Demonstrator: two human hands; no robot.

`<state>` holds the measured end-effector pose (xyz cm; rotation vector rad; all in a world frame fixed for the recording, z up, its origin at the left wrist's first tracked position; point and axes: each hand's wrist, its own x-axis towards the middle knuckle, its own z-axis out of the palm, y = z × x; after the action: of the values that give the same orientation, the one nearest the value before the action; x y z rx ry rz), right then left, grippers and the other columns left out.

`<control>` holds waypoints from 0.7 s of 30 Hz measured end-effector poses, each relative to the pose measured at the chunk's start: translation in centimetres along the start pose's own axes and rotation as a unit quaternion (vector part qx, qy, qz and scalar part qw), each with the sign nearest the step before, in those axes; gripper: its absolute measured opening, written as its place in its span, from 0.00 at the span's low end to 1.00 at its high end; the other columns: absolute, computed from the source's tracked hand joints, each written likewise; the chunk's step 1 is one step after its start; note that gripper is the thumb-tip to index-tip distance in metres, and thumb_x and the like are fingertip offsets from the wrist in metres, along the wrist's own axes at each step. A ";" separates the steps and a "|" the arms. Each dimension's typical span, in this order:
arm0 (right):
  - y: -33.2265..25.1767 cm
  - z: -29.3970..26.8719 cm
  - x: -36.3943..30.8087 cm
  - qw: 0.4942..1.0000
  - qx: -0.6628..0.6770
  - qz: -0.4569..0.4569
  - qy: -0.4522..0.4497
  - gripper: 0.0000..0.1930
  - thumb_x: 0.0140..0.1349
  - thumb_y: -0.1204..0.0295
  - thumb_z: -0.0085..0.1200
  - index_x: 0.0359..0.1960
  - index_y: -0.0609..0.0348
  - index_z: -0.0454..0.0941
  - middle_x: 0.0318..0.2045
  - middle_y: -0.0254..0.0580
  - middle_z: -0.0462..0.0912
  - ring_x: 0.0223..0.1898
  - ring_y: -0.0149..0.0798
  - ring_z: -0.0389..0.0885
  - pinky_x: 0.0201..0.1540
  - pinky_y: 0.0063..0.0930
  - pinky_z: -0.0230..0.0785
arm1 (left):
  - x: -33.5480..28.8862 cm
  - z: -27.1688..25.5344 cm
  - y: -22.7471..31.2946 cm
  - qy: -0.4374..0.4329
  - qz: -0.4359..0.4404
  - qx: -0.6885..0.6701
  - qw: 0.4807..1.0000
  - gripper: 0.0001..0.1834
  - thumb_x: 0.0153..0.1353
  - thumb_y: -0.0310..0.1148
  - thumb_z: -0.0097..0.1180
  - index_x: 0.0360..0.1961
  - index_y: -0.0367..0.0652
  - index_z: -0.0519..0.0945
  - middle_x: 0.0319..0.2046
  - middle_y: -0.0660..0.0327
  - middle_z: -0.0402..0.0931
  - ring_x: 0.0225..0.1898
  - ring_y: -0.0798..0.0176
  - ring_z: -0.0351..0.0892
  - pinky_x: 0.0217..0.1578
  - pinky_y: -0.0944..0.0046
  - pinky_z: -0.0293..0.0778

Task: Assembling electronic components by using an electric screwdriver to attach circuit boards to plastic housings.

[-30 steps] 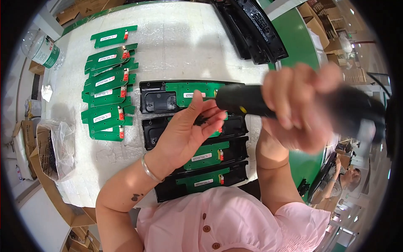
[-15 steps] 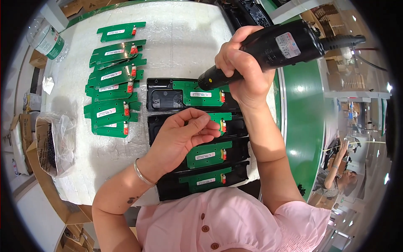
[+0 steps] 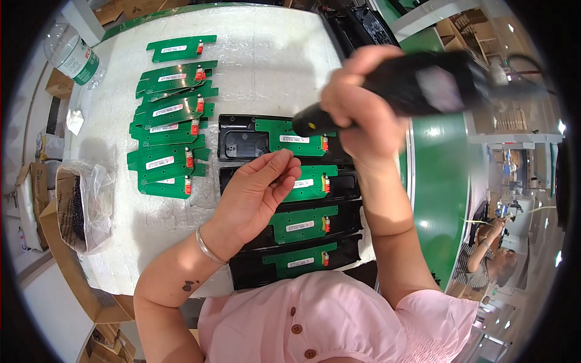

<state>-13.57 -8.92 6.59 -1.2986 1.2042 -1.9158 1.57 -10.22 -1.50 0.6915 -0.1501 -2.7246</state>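
My right hand (image 3: pixel 367 106) is wrapped round a black electric screwdriver (image 3: pixel 411 85), blurred by motion. Its nose points down at the upper edge of a green circuit board (image 3: pixel 295 139), which lies in the farthest black plastic housing (image 3: pixel 233 124); whether the bit touches a screw is hidden. Just nearer to me, my left hand (image 3: pixel 257 184) hovers over the second housing (image 3: pixel 346 184) and partly covers its circuit board (image 3: pixel 308 186). Thumb and forefinger are pinched together; anything between them is too small to make out. Two more housings with boards (image 3: pixel 296 227) lie nearer my body.
Several loose circuit boards (image 3: pixel 166 112) overlap in a column on the white foam-covered table (image 3: pixel 260 54). A bag-lined box of small dark pieces (image 3: pixel 78 209) stands at the left, a plastic bottle (image 3: pixel 75 60) farther back. More black housings (image 3: pixel 363 36) lie at the far right. Another person (image 3: pixel 484 257) sits beyond.
My left hand has drawn back slightly to the left and away from me, its fingers closing into a tighter pinch. The screwdriver's rear end has swung lower, while its nose stays over the farthest board.
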 end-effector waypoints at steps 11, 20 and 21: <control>-6.2 -1.5 -1.3 0.974 0.105 -0.094 -0.178 0.14 0.49 0.75 0.48 0.39 0.59 0.62 0.14 0.21 0.67 0.16 0.19 0.68 0.21 0.13 0.60 | 0.0 0.3 -0.2 -0.053 -0.015 -0.055 0.997 0.07 0.58 0.31 0.52 0.35 0.39 0.75 0.31 0.63 0.75 0.32 0.73 0.75 0.32 0.79 0.75; -6.1 -0.1 -2.2 0.982 0.142 -0.074 -0.102 0.11 0.46 0.76 0.50 0.32 0.56 0.64 0.11 0.21 0.67 0.14 0.19 0.67 0.19 0.12 0.58 | -0.4 0.7 0.0 -0.023 -0.012 -0.039 0.999 0.07 0.58 0.31 0.53 0.34 0.39 0.75 0.29 0.64 0.74 0.29 0.73 0.74 0.28 0.78 0.73; -6.1 0.0 -2.3 0.984 0.140 -0.069 -0.091 0.11 0.46 0.76 0.50 0.31 0.55 0.64 0.10 0.21 0.67 0.14 0.19 0.67 0.19 0.11 0.58 | -0.4 0.4 0.1 -0.022 -0.011 -0.040 0.999 0.07 0.58 0.31 0.53 0.34 0.39 0.75 0.29 0.64 0.74 0.29 0.73 0.74 0.28 0.78 0.73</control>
<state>-12.29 -4.28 11.00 -1.3962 0.7420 -1.9311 1.69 -10.18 -0.92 0.6153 -0.0445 -2.7512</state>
